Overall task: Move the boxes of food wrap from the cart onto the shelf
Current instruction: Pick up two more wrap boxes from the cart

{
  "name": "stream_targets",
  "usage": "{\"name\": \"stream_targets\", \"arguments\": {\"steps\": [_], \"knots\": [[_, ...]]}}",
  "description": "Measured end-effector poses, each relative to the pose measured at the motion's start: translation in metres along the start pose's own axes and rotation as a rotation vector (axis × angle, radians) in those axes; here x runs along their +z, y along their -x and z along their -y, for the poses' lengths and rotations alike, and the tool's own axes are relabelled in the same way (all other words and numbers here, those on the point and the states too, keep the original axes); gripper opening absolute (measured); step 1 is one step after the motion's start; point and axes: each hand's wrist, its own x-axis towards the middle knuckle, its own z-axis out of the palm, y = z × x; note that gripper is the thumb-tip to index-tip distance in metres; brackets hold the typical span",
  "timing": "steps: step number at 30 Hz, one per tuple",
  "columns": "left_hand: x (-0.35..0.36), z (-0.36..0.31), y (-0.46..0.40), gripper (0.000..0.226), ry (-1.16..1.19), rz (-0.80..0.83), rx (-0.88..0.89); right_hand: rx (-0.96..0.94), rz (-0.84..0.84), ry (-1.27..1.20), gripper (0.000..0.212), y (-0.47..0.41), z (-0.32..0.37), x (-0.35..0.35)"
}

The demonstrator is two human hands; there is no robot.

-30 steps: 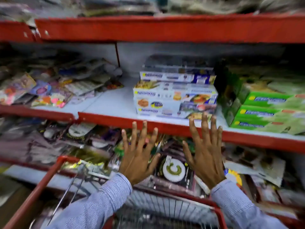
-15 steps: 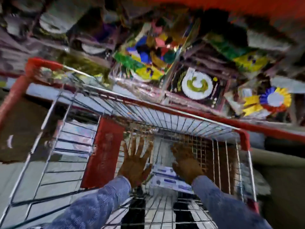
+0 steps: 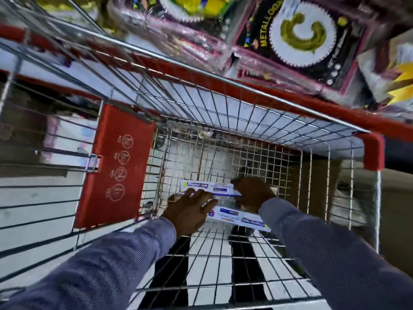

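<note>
I look straight down into a wire shopping cart (image 3: 223, 101) with red trim. Two long white boxes of food wrap lie on its bottom: a far box (image 3: 206, 188) and a near box (image 3: 240, 218). My left hand (image 3: 190, 211) rests on the left ends of both boxes, fingers spread over them. My right hand (image 3: 253, 192) is curled around the right end of the far box. The middle part of the near box is hidden under my hands. Both sleeves are blue-grey. The target shelf with stacked boxes is out of view.
A red plastic child-seat flap (image 3: 116, 166) hangs at the cart's left wall. Packaged party goods, including a black pack with a white and gold disc (image 3: 301, 32), fill the lower shelf beyond the cart's far rim. A striped floor shows through the mesh.
My view dropped from the shelf into the cart. Both hands went from raised and spread in front of the shelf down to the cart bottom and came to rest on the boxes.
</note>
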Motion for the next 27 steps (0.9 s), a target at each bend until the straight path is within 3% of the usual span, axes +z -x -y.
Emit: {"name": "stream_targets", "arguments": {"steps": [3, 8, 12, 18, 22, 27], "knots": [[0.011, -0.009, -0.017, 0.061, 0.005, 0.021, 0.037, 0.011, -0.101, -0.012, 0.048, 0.003, -0.006, -0.009], [0.009, -0.023, -0.044, 0.049, 0.084, 0.209, -0.127, 0.024, -0.256, -0.063, 0.052, 0.016, -0.008, -0.027], [-0.017, -0.024, -0.047, 0.042, 0.13, 0.222, -0.194, 0.03, -0.358, -0.1, 0.056, 0.043, 0.002, -0.065], [-0.116, -0.014, 0.0, 0.064, 0.271, -0.05, -0.279, 0.018, -0.598, -0.16, 0.053, 0.133, 0.02, -0.174], [-0.227, -0.024, 0.039, 0.059, 0.128, -0.232, -0.331, -0.008, -0.779, -0.126, 0.054, 0.209, 0.028, -0.262], [-0.37, -0.044, 0.075, 0.063, -0.003, -0.432, -0.366, -0.019, -0.933, -0.025, 0.07, 0.28, 0.027, -0.359]]}}
